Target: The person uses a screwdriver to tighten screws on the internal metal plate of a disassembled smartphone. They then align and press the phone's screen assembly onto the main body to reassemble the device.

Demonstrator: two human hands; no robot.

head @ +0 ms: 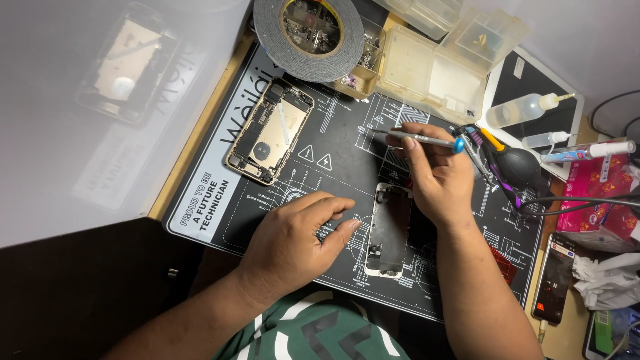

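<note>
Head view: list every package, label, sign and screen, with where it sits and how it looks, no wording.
Work mat: black, white printed strip at its left edge.
Warning signs: two white triangles, mat centre.
Phone screen panel: dark, face down between both hands.
Pink package: right edge.
Phone: lower right, dark screen, red patches.

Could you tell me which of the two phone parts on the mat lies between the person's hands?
The white-framed screen panel, face down between the left hand and right hand. The opened phone body with exposed insides lies apart, up-left near the tape roll.

pale wall (80, 100) beside wooden desk (200, 127).
</note>
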